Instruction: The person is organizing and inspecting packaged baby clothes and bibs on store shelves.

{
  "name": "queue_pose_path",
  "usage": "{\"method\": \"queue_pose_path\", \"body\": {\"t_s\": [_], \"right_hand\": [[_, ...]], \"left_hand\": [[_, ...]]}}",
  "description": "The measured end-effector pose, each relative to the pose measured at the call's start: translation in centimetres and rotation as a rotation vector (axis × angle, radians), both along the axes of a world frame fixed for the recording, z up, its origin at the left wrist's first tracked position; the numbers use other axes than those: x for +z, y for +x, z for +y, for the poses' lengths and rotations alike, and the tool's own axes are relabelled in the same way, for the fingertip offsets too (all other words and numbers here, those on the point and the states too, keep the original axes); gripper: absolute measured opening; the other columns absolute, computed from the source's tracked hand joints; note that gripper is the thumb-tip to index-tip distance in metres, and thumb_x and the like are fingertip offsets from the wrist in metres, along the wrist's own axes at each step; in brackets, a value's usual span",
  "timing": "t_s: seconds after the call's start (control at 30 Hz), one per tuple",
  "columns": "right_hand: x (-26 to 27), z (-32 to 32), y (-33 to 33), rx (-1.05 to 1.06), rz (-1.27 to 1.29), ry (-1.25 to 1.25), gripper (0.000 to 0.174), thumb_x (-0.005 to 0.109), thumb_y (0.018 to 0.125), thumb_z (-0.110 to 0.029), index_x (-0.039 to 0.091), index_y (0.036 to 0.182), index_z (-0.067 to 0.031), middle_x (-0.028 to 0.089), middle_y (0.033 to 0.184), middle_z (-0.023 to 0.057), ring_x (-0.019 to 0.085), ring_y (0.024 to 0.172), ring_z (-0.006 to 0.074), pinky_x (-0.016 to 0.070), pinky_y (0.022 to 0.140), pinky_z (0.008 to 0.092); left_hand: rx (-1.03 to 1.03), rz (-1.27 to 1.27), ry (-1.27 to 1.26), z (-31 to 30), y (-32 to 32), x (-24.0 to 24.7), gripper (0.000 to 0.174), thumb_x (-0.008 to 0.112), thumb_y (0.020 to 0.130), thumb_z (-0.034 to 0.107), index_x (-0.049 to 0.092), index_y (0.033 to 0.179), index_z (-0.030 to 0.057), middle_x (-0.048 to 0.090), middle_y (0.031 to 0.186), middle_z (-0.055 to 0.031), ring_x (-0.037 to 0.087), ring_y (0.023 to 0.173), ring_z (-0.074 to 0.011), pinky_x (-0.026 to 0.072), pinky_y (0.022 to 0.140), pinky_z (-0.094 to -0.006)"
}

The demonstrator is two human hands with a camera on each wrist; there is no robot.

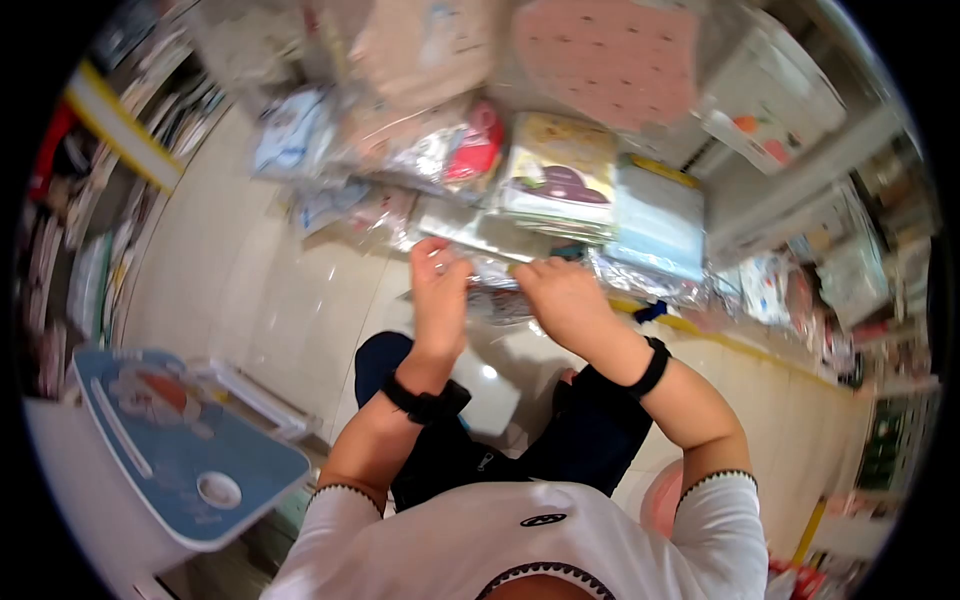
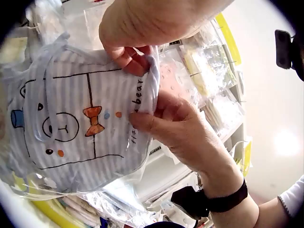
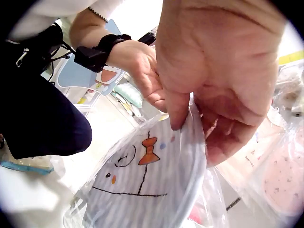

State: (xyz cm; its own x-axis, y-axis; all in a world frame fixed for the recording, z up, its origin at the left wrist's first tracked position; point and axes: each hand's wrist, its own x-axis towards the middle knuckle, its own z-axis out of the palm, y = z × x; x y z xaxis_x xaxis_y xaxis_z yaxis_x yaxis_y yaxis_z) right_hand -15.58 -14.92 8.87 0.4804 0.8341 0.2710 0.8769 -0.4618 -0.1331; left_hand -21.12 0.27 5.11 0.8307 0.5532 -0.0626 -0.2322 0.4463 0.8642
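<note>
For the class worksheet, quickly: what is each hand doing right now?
Left hand: closed, pinching the edge of the striped bear garment.
Right hand: closed, gripping the same garment's edge.

My head camera looks steeply down past my chest and knees at my left grip [image 1: 440, 290], my right grip [image 1: 562, 298] and the stacked packets [image 1: 655, 225] ahead. Each wrist camera sits very close, facing the opposite hand. All three share the striped bear packet [image 2: 71, 128].
</note>
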Motion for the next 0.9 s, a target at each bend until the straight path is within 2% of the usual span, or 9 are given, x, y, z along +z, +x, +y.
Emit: {"method": "queue_pose_path", "body": {"t_s": [0.2,0.3,0.43,0.57,0.63,0.67,0.77,0.83,0.9], "right_hand": [[-2.3,-0.9,4.4,-0.1,0.679,0.141,0.021,0.056,0.076,-0.01,0.056,0.095,-0.0031,0.061,0.087,0.0161,0.058,0.075,0.0301,0.0455,0.063,0.0335],[-5.3,-3.6,10.1,-0.332,1.54,0.667,0.026,0.058,0.078,-0.008,0.056,0.103,-0.001,0.062,0.095,0.0086,0.059,0.084,0.0174,0.0476,0.075,0.0296],[-4.3,-11.6,14.7,-0.155,1.567,1.392,0.025,0.055,0.078,-0.003,0.052,0.103,0.0016,0.06,0.097,0.0103,0.06,0.086,0.02,0.0491,0.079,0.0316],[-9.0,-19.3,17.5,-0.43,1.252,1.986,0.024,0.05,0.08,0.003,0.05,0.104,0.0017,0.058,0.097,0.0131,0.058,0.092,0.0204,0.05,0.078,0.0322],[-16.2,-21.2,18.2,-1.037,1.111,2.042,0.026,0.046,0.08,0.005,0.049,0.105,-0.0006,0.057,0.096,0.014,0.059,0.088,0.0231,0.0526,0.067,0.0362],[-18.6,-21.5,18.1,-1.119,1.145,2.045,0.027,0.044,0.081,0.003,0.047,0.107,-0.0023,0.056,0.094,0.0128,0.06,0.077,0.0249,0.0521,0.054,0.0385],[-15.3,-18.5,15.4,-1.237,1.063,1.787,0.023,0.048,0.082,-0.006,0.046,0.104,-0.0002,0.055,0.09,0.0127,0.058,0.065,0.0233,0.0503,0.049,0.0381],[-16.7,-18.7,16.8,-1.142,1.307,1.914,0.019,0.049,0.083,-0.004,0.047,0.102,-0.0038,0.055,0.09,0.0104,0.057,0.066,0.0217,0.0505,0.052,0.0361],[-17.5,-18.1,18.5,-1.172,1.129,2.132,0.023,0.048,0.082,-0.005,0.045,0.105,-0.0004,0.054,0.092,0.0123,0.055,0.069,0.0197,0.0478,0.054,0.0324]], "left_hand": [[-0.19,0.055,0.069,-0.6,0.9,2.6,0.036,0.053,0.079,0.007,0.036,0.111,0.0029,0.052,0.089,-0.0057,0.055,0.077,-0.0152,0.0462,0.066,-0.0262],[-0.236,0.107,0.156,-0.9,1.6,2.8,0.034,0.053,0.08,0.008,0.037,0.11,0.003,0.052,0.091,-0.0068,0.055,0.079,-0.0166,0.0457,0.069,-0.0277],[-0.327,0.143,0.234,-0.4,1.8,1.4,0.026,0.051,0.08,0.008,0.043,0.104,0.0036,0.054,0.09,-0.0061,0.056,0.081,-0.0154,0.0445,0.07,-0.0266],[-0.412,0.219,0.235,-0.7,2.0,0.2,0.017,0.05,0.081,0.007,0.048,0.098,0.0047,0.056,0.083,-0.0044,0.056,0.078,-0.0137,0.0438,0.07,-0.0247],[-0.463,0.256,0.224,-1.4,2.5,-0.8,0.016,0.05,0.081,0.009,0.048,0.097,0.005,0.057,0.082,-0.004,0.057,0.077,-0.0135,0.0435,0.069,-0.024],[-0.493,0.283,0.241,-1.7,2.7,-1.1,0.016,0.05,0.082,0.01,0.048,0.097,0.0053,0.057,0.081,-0.0038,0.056,0.077,-0.0132,0.0433,0.069,-0.0234],[-0.591,0.352,0.263,-2.4,3.1,-2.1,0.015,0.05,0.082,0.011,0.048,0.096,0.0056,0.057,0.081,-0.0038,0.056,0.077,-0.013,0.0432,0.068,-0.0233],[-0.607,0.361,0.267,-2.5,3.1,-2.7,0.014,0.05,0.082,0.011,0.049,0.095,0.0057,0.057,0.08,-0.0037,0.056,0.076,-0.0128,0.0432,0.068,-0.0234],[-0.614,0.367,0.273,-2.6,3.5,-3.1,0.013,0.049,0.083,0.011,0.049,0.095,0.0057,0.057,0.08,-0.0038,0.056,0.076,-0.0129,0.0432,0.068,-0.0235]]}}
